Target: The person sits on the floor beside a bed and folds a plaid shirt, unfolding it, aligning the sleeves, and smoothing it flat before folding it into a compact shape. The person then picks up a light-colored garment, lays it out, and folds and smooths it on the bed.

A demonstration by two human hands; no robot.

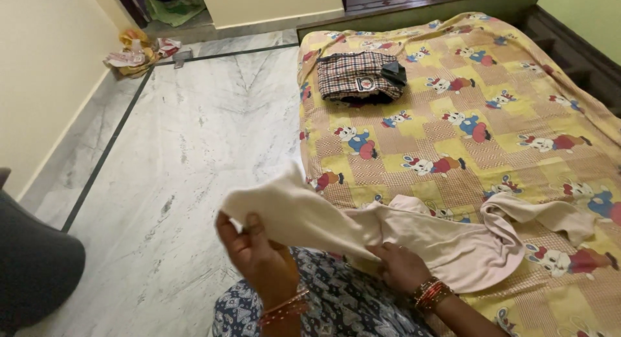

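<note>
A: Though draped half across the bed (517,85), cream garment (414,237) clearly light and limp — sagging between grips, folds collapsing under own weight. No stiffness, nothing fragile; probably a little slidey on the printed bedsheet (466,149).

B: Hands?

A: Left hand (259,253) raised, fingers curled closed around one end of the cloth, lifting it clear above the floor. Right hand (401,266) lower, at the bed's near edge, fingers closed down on the middle of the fabric (pinching or just pressing, hard to tell). Bangles on both wrists.

B: Best places to take hold?

A: Likely hems or seam edges, two points well apart; a grip in the middle only bunches it. Far end trailing loose to the right, lying flat on the sheet.

B: Surroundings?

A: Yellow checked sheet with cartoon figures; folded plaid garment (359,75) well apart, near the far end of the bed. Pale marble floor (174,156) with dark inlay lines, small heap of cloths (139,52) in the far corner, cream walls.
</note>
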